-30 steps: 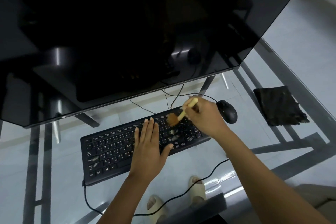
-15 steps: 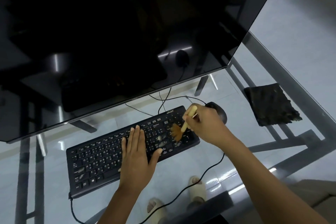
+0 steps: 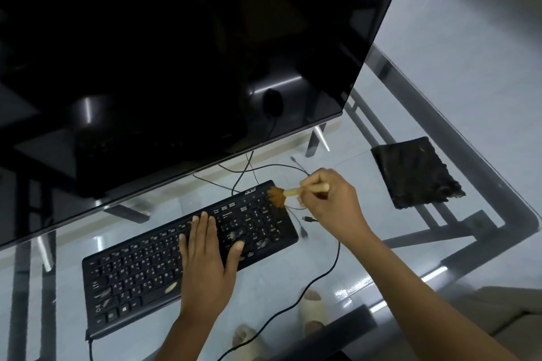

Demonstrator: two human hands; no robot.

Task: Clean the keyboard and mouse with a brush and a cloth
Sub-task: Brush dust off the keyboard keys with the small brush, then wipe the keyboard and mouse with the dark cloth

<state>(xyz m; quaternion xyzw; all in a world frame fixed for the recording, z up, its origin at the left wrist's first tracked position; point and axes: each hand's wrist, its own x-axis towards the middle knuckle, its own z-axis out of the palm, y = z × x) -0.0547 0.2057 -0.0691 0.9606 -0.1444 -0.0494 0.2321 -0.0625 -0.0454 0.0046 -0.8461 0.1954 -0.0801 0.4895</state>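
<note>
The small brush with tan handle and brown bristles point(image 3: 289, 193) is pinched in the curled fingers of the right hand point(image 3: 328, 202), its bristles touching the far right corner of the black corded keyboard point(image 3: 140, 272). The keyboard's long axis runs leftward and nearer from there. It is steadied by the left hand point(image 3: 206, 255), laid flat with straight fingers.
</note>
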